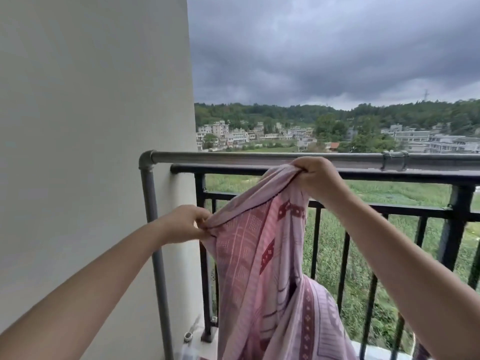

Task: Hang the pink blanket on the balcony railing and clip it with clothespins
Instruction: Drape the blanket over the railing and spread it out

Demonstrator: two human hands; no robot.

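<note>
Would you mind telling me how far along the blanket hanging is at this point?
Done: the pink blanket is lifted up to the rails. In hand: the left hand and right hand each grip its top edge, the right one level with the grey pipe rail. Left: draping it over the railing and clipping; no clothespins are visible.

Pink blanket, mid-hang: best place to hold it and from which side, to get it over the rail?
Grip the pink blanket along its dark-stitched top hem, from the balcony side, as now: right hand bunches the hem up at the grey pipe rail, left hand pinches it lower. The rest hangs limp and bunched, so probably only a spread hem lets it drape over.
</note>
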